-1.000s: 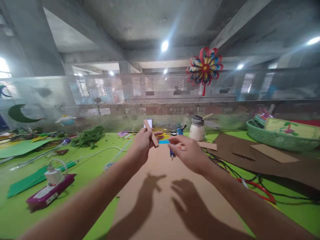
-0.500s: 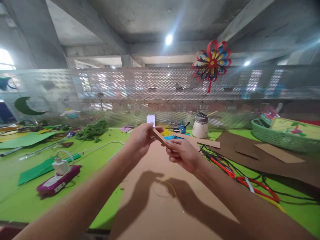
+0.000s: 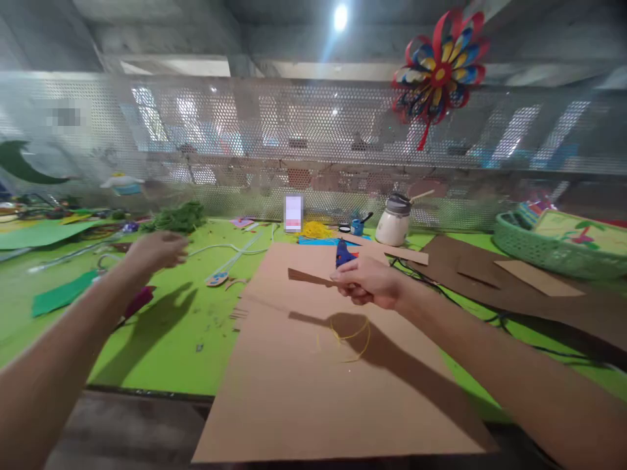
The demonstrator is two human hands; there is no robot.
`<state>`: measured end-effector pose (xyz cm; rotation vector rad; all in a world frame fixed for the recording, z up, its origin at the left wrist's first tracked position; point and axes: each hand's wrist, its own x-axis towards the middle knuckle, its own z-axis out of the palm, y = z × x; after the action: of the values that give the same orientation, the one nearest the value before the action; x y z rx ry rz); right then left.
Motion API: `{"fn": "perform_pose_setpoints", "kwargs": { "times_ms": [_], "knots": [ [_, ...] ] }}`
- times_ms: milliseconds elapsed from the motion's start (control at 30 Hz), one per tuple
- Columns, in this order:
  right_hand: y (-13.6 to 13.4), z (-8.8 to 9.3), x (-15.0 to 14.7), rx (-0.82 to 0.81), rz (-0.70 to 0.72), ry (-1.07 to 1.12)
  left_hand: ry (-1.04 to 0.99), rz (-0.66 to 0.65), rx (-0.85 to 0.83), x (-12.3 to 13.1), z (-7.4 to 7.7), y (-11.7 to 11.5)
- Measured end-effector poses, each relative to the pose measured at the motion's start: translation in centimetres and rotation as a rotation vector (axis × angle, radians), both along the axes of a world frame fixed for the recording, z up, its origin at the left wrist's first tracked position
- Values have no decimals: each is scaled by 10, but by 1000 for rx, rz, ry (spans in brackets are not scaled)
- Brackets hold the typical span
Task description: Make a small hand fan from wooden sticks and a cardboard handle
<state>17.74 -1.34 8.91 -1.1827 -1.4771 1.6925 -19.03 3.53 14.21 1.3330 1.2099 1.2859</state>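
Observation:
My right hand (image 3: 369, 282) is closed on one end of a brown cardboard strip (image 3: 309, 277). The strip points left, raised above a large cardboard sheet (image 3: 304, 391). Just behind those fingers stands a blue hot glue gun (image 3: 343, 252), partly covered by the hand. Thin yellow strands (image 3: 365, 336) lie on the sheet below. My left hand (image 3: 159, 251) is out over the left side of the table, fingers loosely apart and nothing visible in them. It hovers near a heap of green foliage (image 3: 183, 215) and partly hides a purple power strip (image 3: 140, 301).
A phone (image 3: 293, 214) stands upright at the back. A white jar (image 3: 393, 225) is to its right. Dark brown card (image 3: 470, 287) and a green basket (image 3: 519, 251) occupy the right side, with black cables (image 3: 441, 294) in front. A paper flower (image 3: 441, 72) hangs above.
My left hand has let go of the cardboard strip and swung left across the table. The right hand keeps the strip, now held lower and more level. The view has tilted down.

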Motion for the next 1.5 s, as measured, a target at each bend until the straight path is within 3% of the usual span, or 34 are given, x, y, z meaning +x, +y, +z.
{"fn": "perform_pose_setpoints", "kwargs": {
  "times_ms": [67,167,300,400,500,600,700,833,967,1033,1100,1267,1367,1500],
  "knots": [
    [7,-8,-8,-27,28,-50,258,11,-3,5,-8,-11],
    [14,-16,-19,-51,62,-120,467,-73,117,48,-18,-25],
    [14,-20,-21,-34,66,-160,634,-342,365,126,-33,-39],
    [8,-22,-14,-14,69,-167,784,-568,483,161,-52,-43],
    [-1,-23,-4,-1,83,-184,927,-648,534,169,-73,-40],
    [-10,-18,10,28,109,-233,1040,-655,562,167,-84,-34],
    [-20,-7,38,83,135,-339,1114,-636,563,165,-86,-29],
    [-33,5,99,192,140,-568,1134,-650,527,161,-88,-31],
    [-36,3,131,385,72,-807,1103,-673,471,164,-91,-41],
    [-34,-3,116,541,5,-901,1093,-688,447,167,-91,-43],
    [-34,-11,83,689,-22,-946,1096,-699,429,171,-90,-41],
    [-39,-33,-8,873,106,-1019,1142,-728,390,174,-89,-28],
    [-41,-47,-28,919,75,-1114,1179,-761,373,173,-88,-22],
    [-35,-57,-27,965,63,-1181,1203,-799,369,176,-86,-19]
  ]
}}
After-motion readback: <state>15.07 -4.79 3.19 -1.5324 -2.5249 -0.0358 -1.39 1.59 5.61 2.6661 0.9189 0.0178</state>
